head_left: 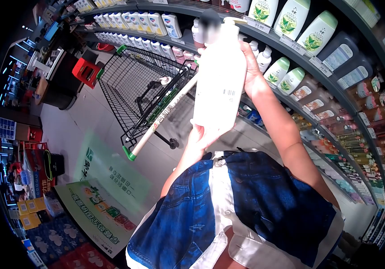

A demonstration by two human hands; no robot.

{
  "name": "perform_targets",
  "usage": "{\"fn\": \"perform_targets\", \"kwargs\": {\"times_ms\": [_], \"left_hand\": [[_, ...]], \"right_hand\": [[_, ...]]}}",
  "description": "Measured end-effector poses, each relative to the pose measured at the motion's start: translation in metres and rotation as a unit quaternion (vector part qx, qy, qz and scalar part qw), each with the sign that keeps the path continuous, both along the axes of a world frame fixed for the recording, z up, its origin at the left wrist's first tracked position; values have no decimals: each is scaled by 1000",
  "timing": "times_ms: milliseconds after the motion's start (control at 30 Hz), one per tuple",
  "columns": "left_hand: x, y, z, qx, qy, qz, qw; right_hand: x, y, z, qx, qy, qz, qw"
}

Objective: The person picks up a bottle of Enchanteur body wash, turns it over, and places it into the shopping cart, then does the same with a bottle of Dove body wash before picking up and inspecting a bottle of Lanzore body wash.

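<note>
A large white pump bottle (218,85) is held up in front of me, its pump head at the top and a small barcode low on the side facing me. The label side is turned away or washed out by glare. My right hand (251,67) is closed around the bottle's upper right side, thumb near the shoulder. Down at the base, my left hand (203,134) grips the bottle from below, with some fingers hidden behind it. Just beyond the bottle stands a wire shopping cart (134,85) with a green-ended handle.
Curved shelves (300,49) with rows of bottles run along the back and right. A small white bottle (165,81) lies in the cart. A red stool (87,71) stands by a counter at left. Green printed floor signs (111,175) and stacked boxes (33,206) are lower left.
</note>
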State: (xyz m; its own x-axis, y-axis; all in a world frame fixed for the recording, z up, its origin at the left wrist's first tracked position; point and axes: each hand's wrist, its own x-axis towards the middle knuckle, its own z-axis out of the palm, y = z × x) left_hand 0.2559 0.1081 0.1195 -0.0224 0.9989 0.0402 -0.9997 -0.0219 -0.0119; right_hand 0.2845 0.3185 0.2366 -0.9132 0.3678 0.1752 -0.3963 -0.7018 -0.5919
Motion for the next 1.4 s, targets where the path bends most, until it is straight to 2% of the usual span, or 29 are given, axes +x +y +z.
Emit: {"fn": "perform_targets", "kwargs": {"times_ms": [267,367,500,600,700,767,867,967,1067,1167,1400], "left_hand": [[10,-4,-4,-6,-1,66,998],[9,-4,-6,-12,2,85,996],[-1,-8,-9,-30,15,95,995],[-12,-12,-9,-35,25,90,995],[-25,-10,-5,-9,-27,69,997],[-37,-16,-3,-9,-28,69,997],[-56,-26,-2,-8,-20,72,997],[-74,-31,-1,-3,-11,71,997],[-92,-36,0,3,-5,69,998],[-109,-42,0,8,-2,68,998],[-133,-48,-7,10,-10,57,998]], "right_hand": [[-10,-8,-4,12,-13,50,999],[-22,-8,-19,-65,2,97,993],[-33,-10,-21,-38,20,94,995],[-43,-7,-23,-39,30,88,995],[-54,-7,-20,-24,31,79,996],[-63,-10,-14,-12,19,60,998],[-77,-20,-8,-52,12,71,996],[-96,-27,-4,-22,9,65,998],[-116,-32,-4,-35,-4,73,997],[-132,-38,-6,-89,3,122,988],[-155,-53,-5,-87,-8,99,991]]}}
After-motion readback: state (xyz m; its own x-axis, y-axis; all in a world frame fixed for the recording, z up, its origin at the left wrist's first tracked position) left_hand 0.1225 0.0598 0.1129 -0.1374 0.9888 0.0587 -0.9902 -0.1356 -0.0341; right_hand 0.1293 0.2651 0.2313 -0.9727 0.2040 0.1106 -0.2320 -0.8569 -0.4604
